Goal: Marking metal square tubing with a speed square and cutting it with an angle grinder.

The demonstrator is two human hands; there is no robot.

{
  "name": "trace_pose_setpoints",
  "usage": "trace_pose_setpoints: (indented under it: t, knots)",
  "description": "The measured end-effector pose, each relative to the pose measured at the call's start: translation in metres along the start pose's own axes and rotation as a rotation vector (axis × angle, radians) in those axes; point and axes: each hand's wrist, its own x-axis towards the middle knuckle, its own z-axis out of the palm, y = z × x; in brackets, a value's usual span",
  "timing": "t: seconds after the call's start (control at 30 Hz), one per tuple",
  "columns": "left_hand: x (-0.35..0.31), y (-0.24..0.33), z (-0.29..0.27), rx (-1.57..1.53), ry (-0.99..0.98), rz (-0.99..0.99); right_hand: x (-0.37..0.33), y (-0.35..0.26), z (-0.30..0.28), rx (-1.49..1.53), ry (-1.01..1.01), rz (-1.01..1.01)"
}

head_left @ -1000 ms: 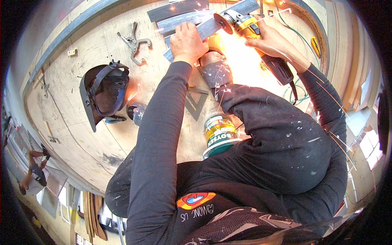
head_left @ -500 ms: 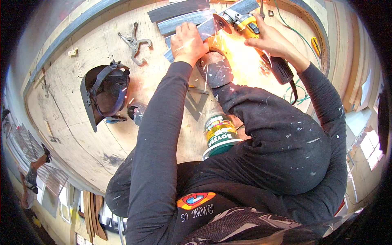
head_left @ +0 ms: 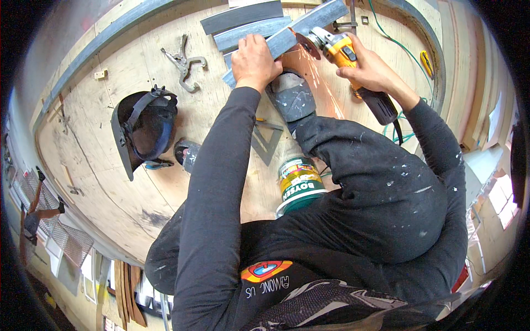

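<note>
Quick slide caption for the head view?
Right hand grips a yellow-and-black angle grinder, orange sparks streaking below its round disc, while the left hand holds a long grey metal bar.

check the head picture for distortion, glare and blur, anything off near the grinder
In the head view, fisheye distortion bends the scene toward a black rim; in the head view, pale panels at the right edge look washed out; also in the head view, orange sparks smear into thin streaks, while the grinder and right hand look fairly sharp.
</note>
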Motion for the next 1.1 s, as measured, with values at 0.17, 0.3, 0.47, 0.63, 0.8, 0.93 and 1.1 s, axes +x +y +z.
trace_pose_setpoints:
  t: [0.17,0.3,0.47,0.63,0.8,0.93,1.1]
  knots:
    - [0.000,-0.001,-0.004,-0.018,-0.007,0.020,-0.022,0.010,-0.001,0.155,0.077,-0.006]
    - [-0.009,-0.010,-0.005,-0.064,-0.039,0.082,-0.029,0.025,0.006,0.371,0.128,0.053]
    - [-0.003,0.002,-0.014,0.017,-0.085,-0.121,-0.033,0.038,0.009,0.683,0.218,0.060]
    - [0.014,0.040,-0.021,0.027,-0.086,0.205,-0.044,0.051,0.002,0.775,0.344,0.101]
    - [0.018,0.015,-0.016,-0.081,-0.023,0.141,-0.052,0.051,-0.004,0.729,0.395,0.095]
    - [0.023,0.011,-0.008,-0.021,-0.026,0.118,-0.044,0.055,0.006,0.576,0.330,0.082]
    - [0.018,0.009,-0.004,0.046,-0.016,0.113,-0.024,0.040,0.013,0.243,0.227,0.059]
